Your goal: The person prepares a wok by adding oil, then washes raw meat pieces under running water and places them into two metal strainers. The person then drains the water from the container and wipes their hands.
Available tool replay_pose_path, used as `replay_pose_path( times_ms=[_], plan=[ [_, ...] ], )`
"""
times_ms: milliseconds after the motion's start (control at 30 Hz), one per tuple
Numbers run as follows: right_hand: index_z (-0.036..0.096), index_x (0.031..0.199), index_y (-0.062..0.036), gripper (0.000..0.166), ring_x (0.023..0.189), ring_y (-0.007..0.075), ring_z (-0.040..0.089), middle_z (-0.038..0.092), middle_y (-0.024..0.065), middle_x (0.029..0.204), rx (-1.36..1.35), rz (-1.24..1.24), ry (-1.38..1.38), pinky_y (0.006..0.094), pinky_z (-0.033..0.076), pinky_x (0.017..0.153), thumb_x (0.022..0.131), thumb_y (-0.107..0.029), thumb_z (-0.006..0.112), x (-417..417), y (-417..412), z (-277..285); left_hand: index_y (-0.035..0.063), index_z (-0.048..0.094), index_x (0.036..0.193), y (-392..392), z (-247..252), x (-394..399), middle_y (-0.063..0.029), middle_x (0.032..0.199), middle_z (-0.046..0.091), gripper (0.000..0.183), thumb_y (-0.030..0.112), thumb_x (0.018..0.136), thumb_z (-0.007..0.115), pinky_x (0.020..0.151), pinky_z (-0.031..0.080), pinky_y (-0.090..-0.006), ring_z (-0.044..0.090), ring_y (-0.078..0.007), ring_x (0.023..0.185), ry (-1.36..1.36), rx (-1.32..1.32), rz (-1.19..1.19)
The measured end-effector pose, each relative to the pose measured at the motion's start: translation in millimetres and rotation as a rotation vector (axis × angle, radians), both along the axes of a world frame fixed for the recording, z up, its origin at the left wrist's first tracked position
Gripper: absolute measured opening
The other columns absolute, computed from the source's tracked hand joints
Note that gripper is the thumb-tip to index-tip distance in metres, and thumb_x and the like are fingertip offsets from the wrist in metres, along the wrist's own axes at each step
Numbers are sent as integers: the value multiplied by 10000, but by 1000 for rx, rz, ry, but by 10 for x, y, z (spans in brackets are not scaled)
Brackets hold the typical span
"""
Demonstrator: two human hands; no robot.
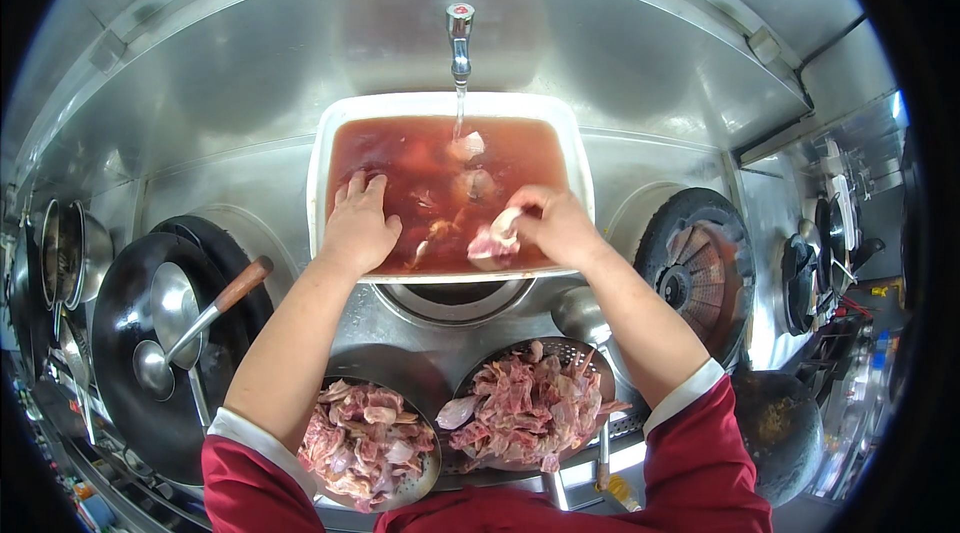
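A white rectangular tub (450, 104) is filled with reddish water (405, 150), and pieces of raw meat show at its surface. My right hand (551, 222) grips a pale pink piece of raw meat (495, 240) over the tub's near right part. At the left side of the tub, my left hand (362, 222) rests at the water, its thumb apart and its fingertips partly under the surface. I see nothing held in it. From a chrome tap (460, 45) a stream of water runs into the tub, beside a floating piece of meat (469, 146).
Two perforated metal strainers heaped with cut raw meat, one pile left (367, 435) and one right (532, 402), stand before me. A black wok (127, 323) with ladles (154, 368) lies at left. A round burner (694, 278) sits at right, near a dark round pan (776, 435).
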State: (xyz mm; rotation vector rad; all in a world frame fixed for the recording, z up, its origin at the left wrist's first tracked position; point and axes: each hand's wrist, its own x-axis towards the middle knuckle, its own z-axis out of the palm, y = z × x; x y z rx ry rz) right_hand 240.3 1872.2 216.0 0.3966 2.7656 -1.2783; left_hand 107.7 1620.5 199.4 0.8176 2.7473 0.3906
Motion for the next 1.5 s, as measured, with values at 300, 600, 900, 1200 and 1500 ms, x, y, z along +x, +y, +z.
replay_pose_path(
  times_ms=[300,600,900,1200,1500],
  plan=[
    [250,1510,-8,804,1093,212,561,617,94,1089,-325,-49,-407,329,432,944,812,-119,633,-295,97,-324,46,215,1546,193,16,-124,-255,1587,203,1097,630,759,707,1168,289,-428,264,-424,1447,-518,-109,103],
    [87,1575,-147,1031,1123,197,515,534,71,1187,-887,12,-357,360,431,913,705,-54,633,-494,-258,-396,58,92,1570,413,30,86,-165,1345,533,1059,15,745,754,983,476,-343,562,-227,1187,-1191,658,103],
    [231,1510,-58,835,961,192,603,519,120,1174,-1027,-92,-91,302,530,778,761,24,591,-206,-483,411,36,183,1548,283,505,196,-154,1340,524,1011,-17,714,752,985,478,-336,575,-217,1164,-1182,913,70],
    [342,1421,-13,711,933,239,674,614,135,1115,-974,-56,301,331,560,774,779,129,612,1186,-830,1597,26,277,1499,155,1468,1497,-150,1270,503,916,24,718,756,941,490,-368,554,-233,1155,-861,1176,-255],
    [363,1476,-65,711,1066,167,607,558,111,1288,-891,-386,-183,290,479,913,817,67,599,2800,-956,456,67,304,1494,3,125,2975,-216,1389,404,858,145,759,739,1040,437,-436,476,-399,1245,-501,662,-334]
  ],
)
